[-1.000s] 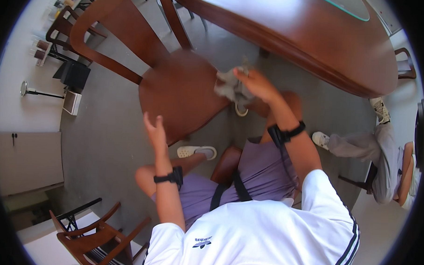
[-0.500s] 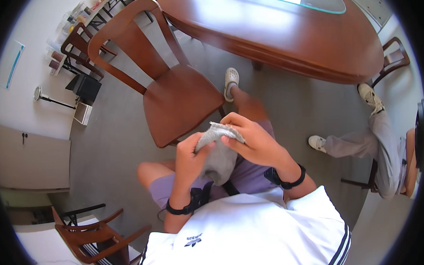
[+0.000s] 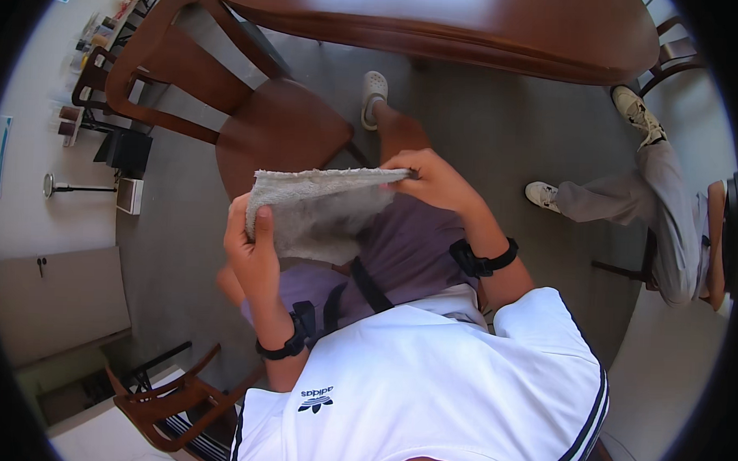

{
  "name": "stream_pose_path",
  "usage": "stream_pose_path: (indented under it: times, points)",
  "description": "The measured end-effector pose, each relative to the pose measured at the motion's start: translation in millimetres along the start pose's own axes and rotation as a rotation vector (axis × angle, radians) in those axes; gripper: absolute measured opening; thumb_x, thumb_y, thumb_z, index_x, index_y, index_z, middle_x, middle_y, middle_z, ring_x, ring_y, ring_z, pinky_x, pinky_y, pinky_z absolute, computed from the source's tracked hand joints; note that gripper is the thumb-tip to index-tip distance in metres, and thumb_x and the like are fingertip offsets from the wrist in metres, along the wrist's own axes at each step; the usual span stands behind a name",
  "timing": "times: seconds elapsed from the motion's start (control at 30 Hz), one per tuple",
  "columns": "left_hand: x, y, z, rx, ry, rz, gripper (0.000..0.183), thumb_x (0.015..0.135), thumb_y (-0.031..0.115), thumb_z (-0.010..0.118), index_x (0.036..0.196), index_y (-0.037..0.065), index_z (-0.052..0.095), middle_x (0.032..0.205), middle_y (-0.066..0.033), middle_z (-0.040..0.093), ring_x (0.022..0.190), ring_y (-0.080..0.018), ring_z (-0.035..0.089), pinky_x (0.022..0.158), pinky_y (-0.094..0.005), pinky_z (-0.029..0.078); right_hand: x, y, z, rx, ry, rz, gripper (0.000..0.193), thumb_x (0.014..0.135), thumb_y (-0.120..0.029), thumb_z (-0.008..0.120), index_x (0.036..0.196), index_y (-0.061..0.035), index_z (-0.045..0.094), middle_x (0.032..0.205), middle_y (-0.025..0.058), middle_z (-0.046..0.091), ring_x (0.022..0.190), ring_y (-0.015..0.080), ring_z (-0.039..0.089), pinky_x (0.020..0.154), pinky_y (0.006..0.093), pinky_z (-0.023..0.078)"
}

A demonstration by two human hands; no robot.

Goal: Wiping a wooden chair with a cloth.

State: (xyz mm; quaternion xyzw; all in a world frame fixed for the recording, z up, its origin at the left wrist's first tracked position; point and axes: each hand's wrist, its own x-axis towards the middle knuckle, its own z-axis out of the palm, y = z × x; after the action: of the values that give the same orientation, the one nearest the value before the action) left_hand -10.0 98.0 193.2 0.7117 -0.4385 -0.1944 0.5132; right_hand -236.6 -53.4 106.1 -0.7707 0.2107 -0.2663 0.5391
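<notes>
head view shows my left hand (image 3: pixel 255 247) and right hand (image 3: pixel 432 177) each pinched shut on a corner of the grey cloth (image 3: pixel 321 212), so a loose pinch could drop it onto my lap.

One view only, from a fisheye camera worn on the person's head, looking steeply down over the white shirt (image 3: pixel 428 387) onto the lap and floor (image 3: pixel 486 129). The hands, left hand (image 3: pixel 255 243) and right hand (image 3: pixel 432 180), sit close under the lens near the middle. Straight edges bend toward the round rim, where the table (image 3: pixel 441 26) arcs along the top and a wooden chair (image 3: pixel 251 121) lies at upper left
</notes>
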Motion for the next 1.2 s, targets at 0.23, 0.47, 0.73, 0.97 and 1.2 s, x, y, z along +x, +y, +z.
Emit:
stream_pose_path:
  times: [0.23, 0.47, 0.73, 0.97, 1.2]
  points:
    - [14.0, -48.6, -16.4, 0.018, -0.028, 0.059, 0.037, 0.097, 0.032, 0.058, 0.127, 0.012, 0.062, 0.089, 0.0009, 0.066, 0.077, -0.0063, 0.056, 0.074, -0.0213, 0.044, 8.3, -4.3, 14.3, 0.152, 0.178, 0.157, 0.020, 0.086, 0.000, 0.059, 0.104, -0.0010, 0.068, 0.092, 0.0059, 0.063, 0.083, 0.0118, 0.058, 0.074, 0.0258, 0.046]
    - [6.7, -68.1, -40.1, 0.062, -0.036, -0.116, 0.042, 0.088, 0.002, 0.067, 0.129, -0.002, 0.057, 0.120, -0.0083, 0.061, 0.113, -0.0157, 0.055, 0.099, -0.0277, 0.040, 32.9, -8.2, 34.3, 0.035, 0.170, 0.207, 0.019, 0.085, 0.002, 0.057, 0.102, 0.0006, 0.065, 0.092, 0.0059, 0.066, 0.086, 0.0128, 0.061, 0.077, 0.0262, 0.047]
    - [4.5, -79.6, -45.2, 0.150, -0.096, -0.022, 0.056, 0.076, -0.011, 0.055, 0.130, 0.003, 0.057, 0.101, -0.0057, 0.046, 0.094, -0.0174, 0.050, 0.082, -0.0247, 0.039, 40.9, -14.3, 45.7, -0.069, 0.154, -0.019, 0.019, 0.082, -0.004, 0.066, 0.101, -0.0014, 0.065, 0.091, 0.0129, 0.066, 0.088, 0.0291, 0.065, 0.076, 0.0366, 0.051]
    - [32.3, -95.3, 8.0, -0.001, -0.369, 0.136, 0.032, 0.087, 0.004, 0.060, 0.118, -0.002, 0.062, 0.102, -0.0085, 0.062, 0.095, -0.0211, 0.058, 0.089, -0.0334, 0.044, 10.1, -63.3, 20.2, 0.074, 0.392, -0.138, 0.015, 0.083, -0.006, 0.065, 0.097, -0.0009, 0.064, 0.089, 0.0103, 0.065, 0.085, 0.0285, 0.064, 0.074, 0.0360, 0.048]
    - [9.0, 11.4, -12.3, 0.039, -0.188, 0.158, 0.022, 0.084, 0.005, 0.063, 0.104, -0.003, 0.066, 0.094, -0.0098, 0.067, 0.086, -0.0198, 0.059, 0.078, -0.0316, 0.047, -12.8, -59.4, -6.0, 0.278, 0.352, -0.197, 0.014, 0.090, -0.009, 0.060, 0.100, -0.0016, 0.065, 0.091, 0.0097, 0.067, 0.083, 0.0212, 0.065, 0.072, 0.0318, 0.048]
